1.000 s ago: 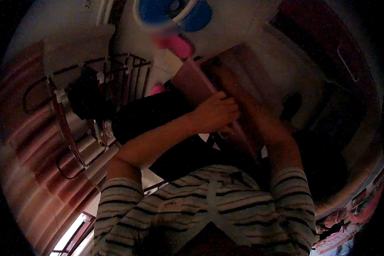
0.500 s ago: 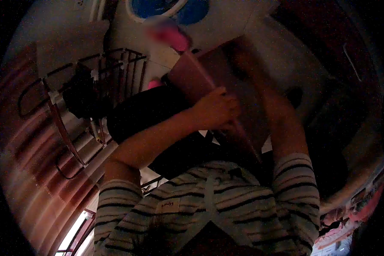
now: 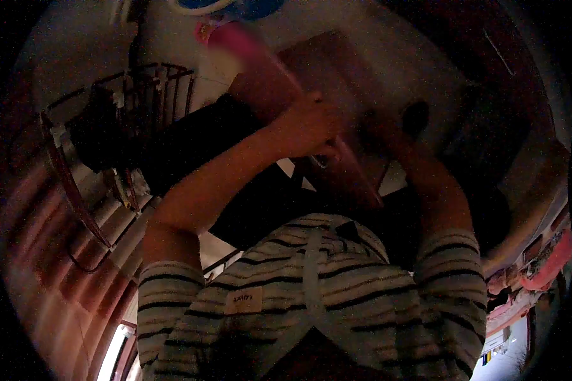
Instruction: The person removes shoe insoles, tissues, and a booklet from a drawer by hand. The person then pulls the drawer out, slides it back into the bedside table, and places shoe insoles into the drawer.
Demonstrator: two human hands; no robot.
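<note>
A dark reddish panel-like or box-like piece with a paler pinkish edge leans slanted over my lap; its exact kind is too dark to tell. My left hand is closed over that pale edge near its middle, fingers wrapped round it. A small shiny spot shows beneath the hand, too unclear to name. My right hand is at the right face of the piece, dark and smeared, so its fingers cannot be made out. Dark trousers cover my legs below the piece.
Beyond the piece there is a pink shape, partly blurred, and a blue basin-like thing at the top. A thin-barred metal rack stands left, before a striped curtain. A dark door-like surface with a handle is upper right.
The whole view has shifted somewhat. The reddish piece and my left hand sit higher in the picture, the hand still on the edge. My right hand appears lower along the piece.
</note>
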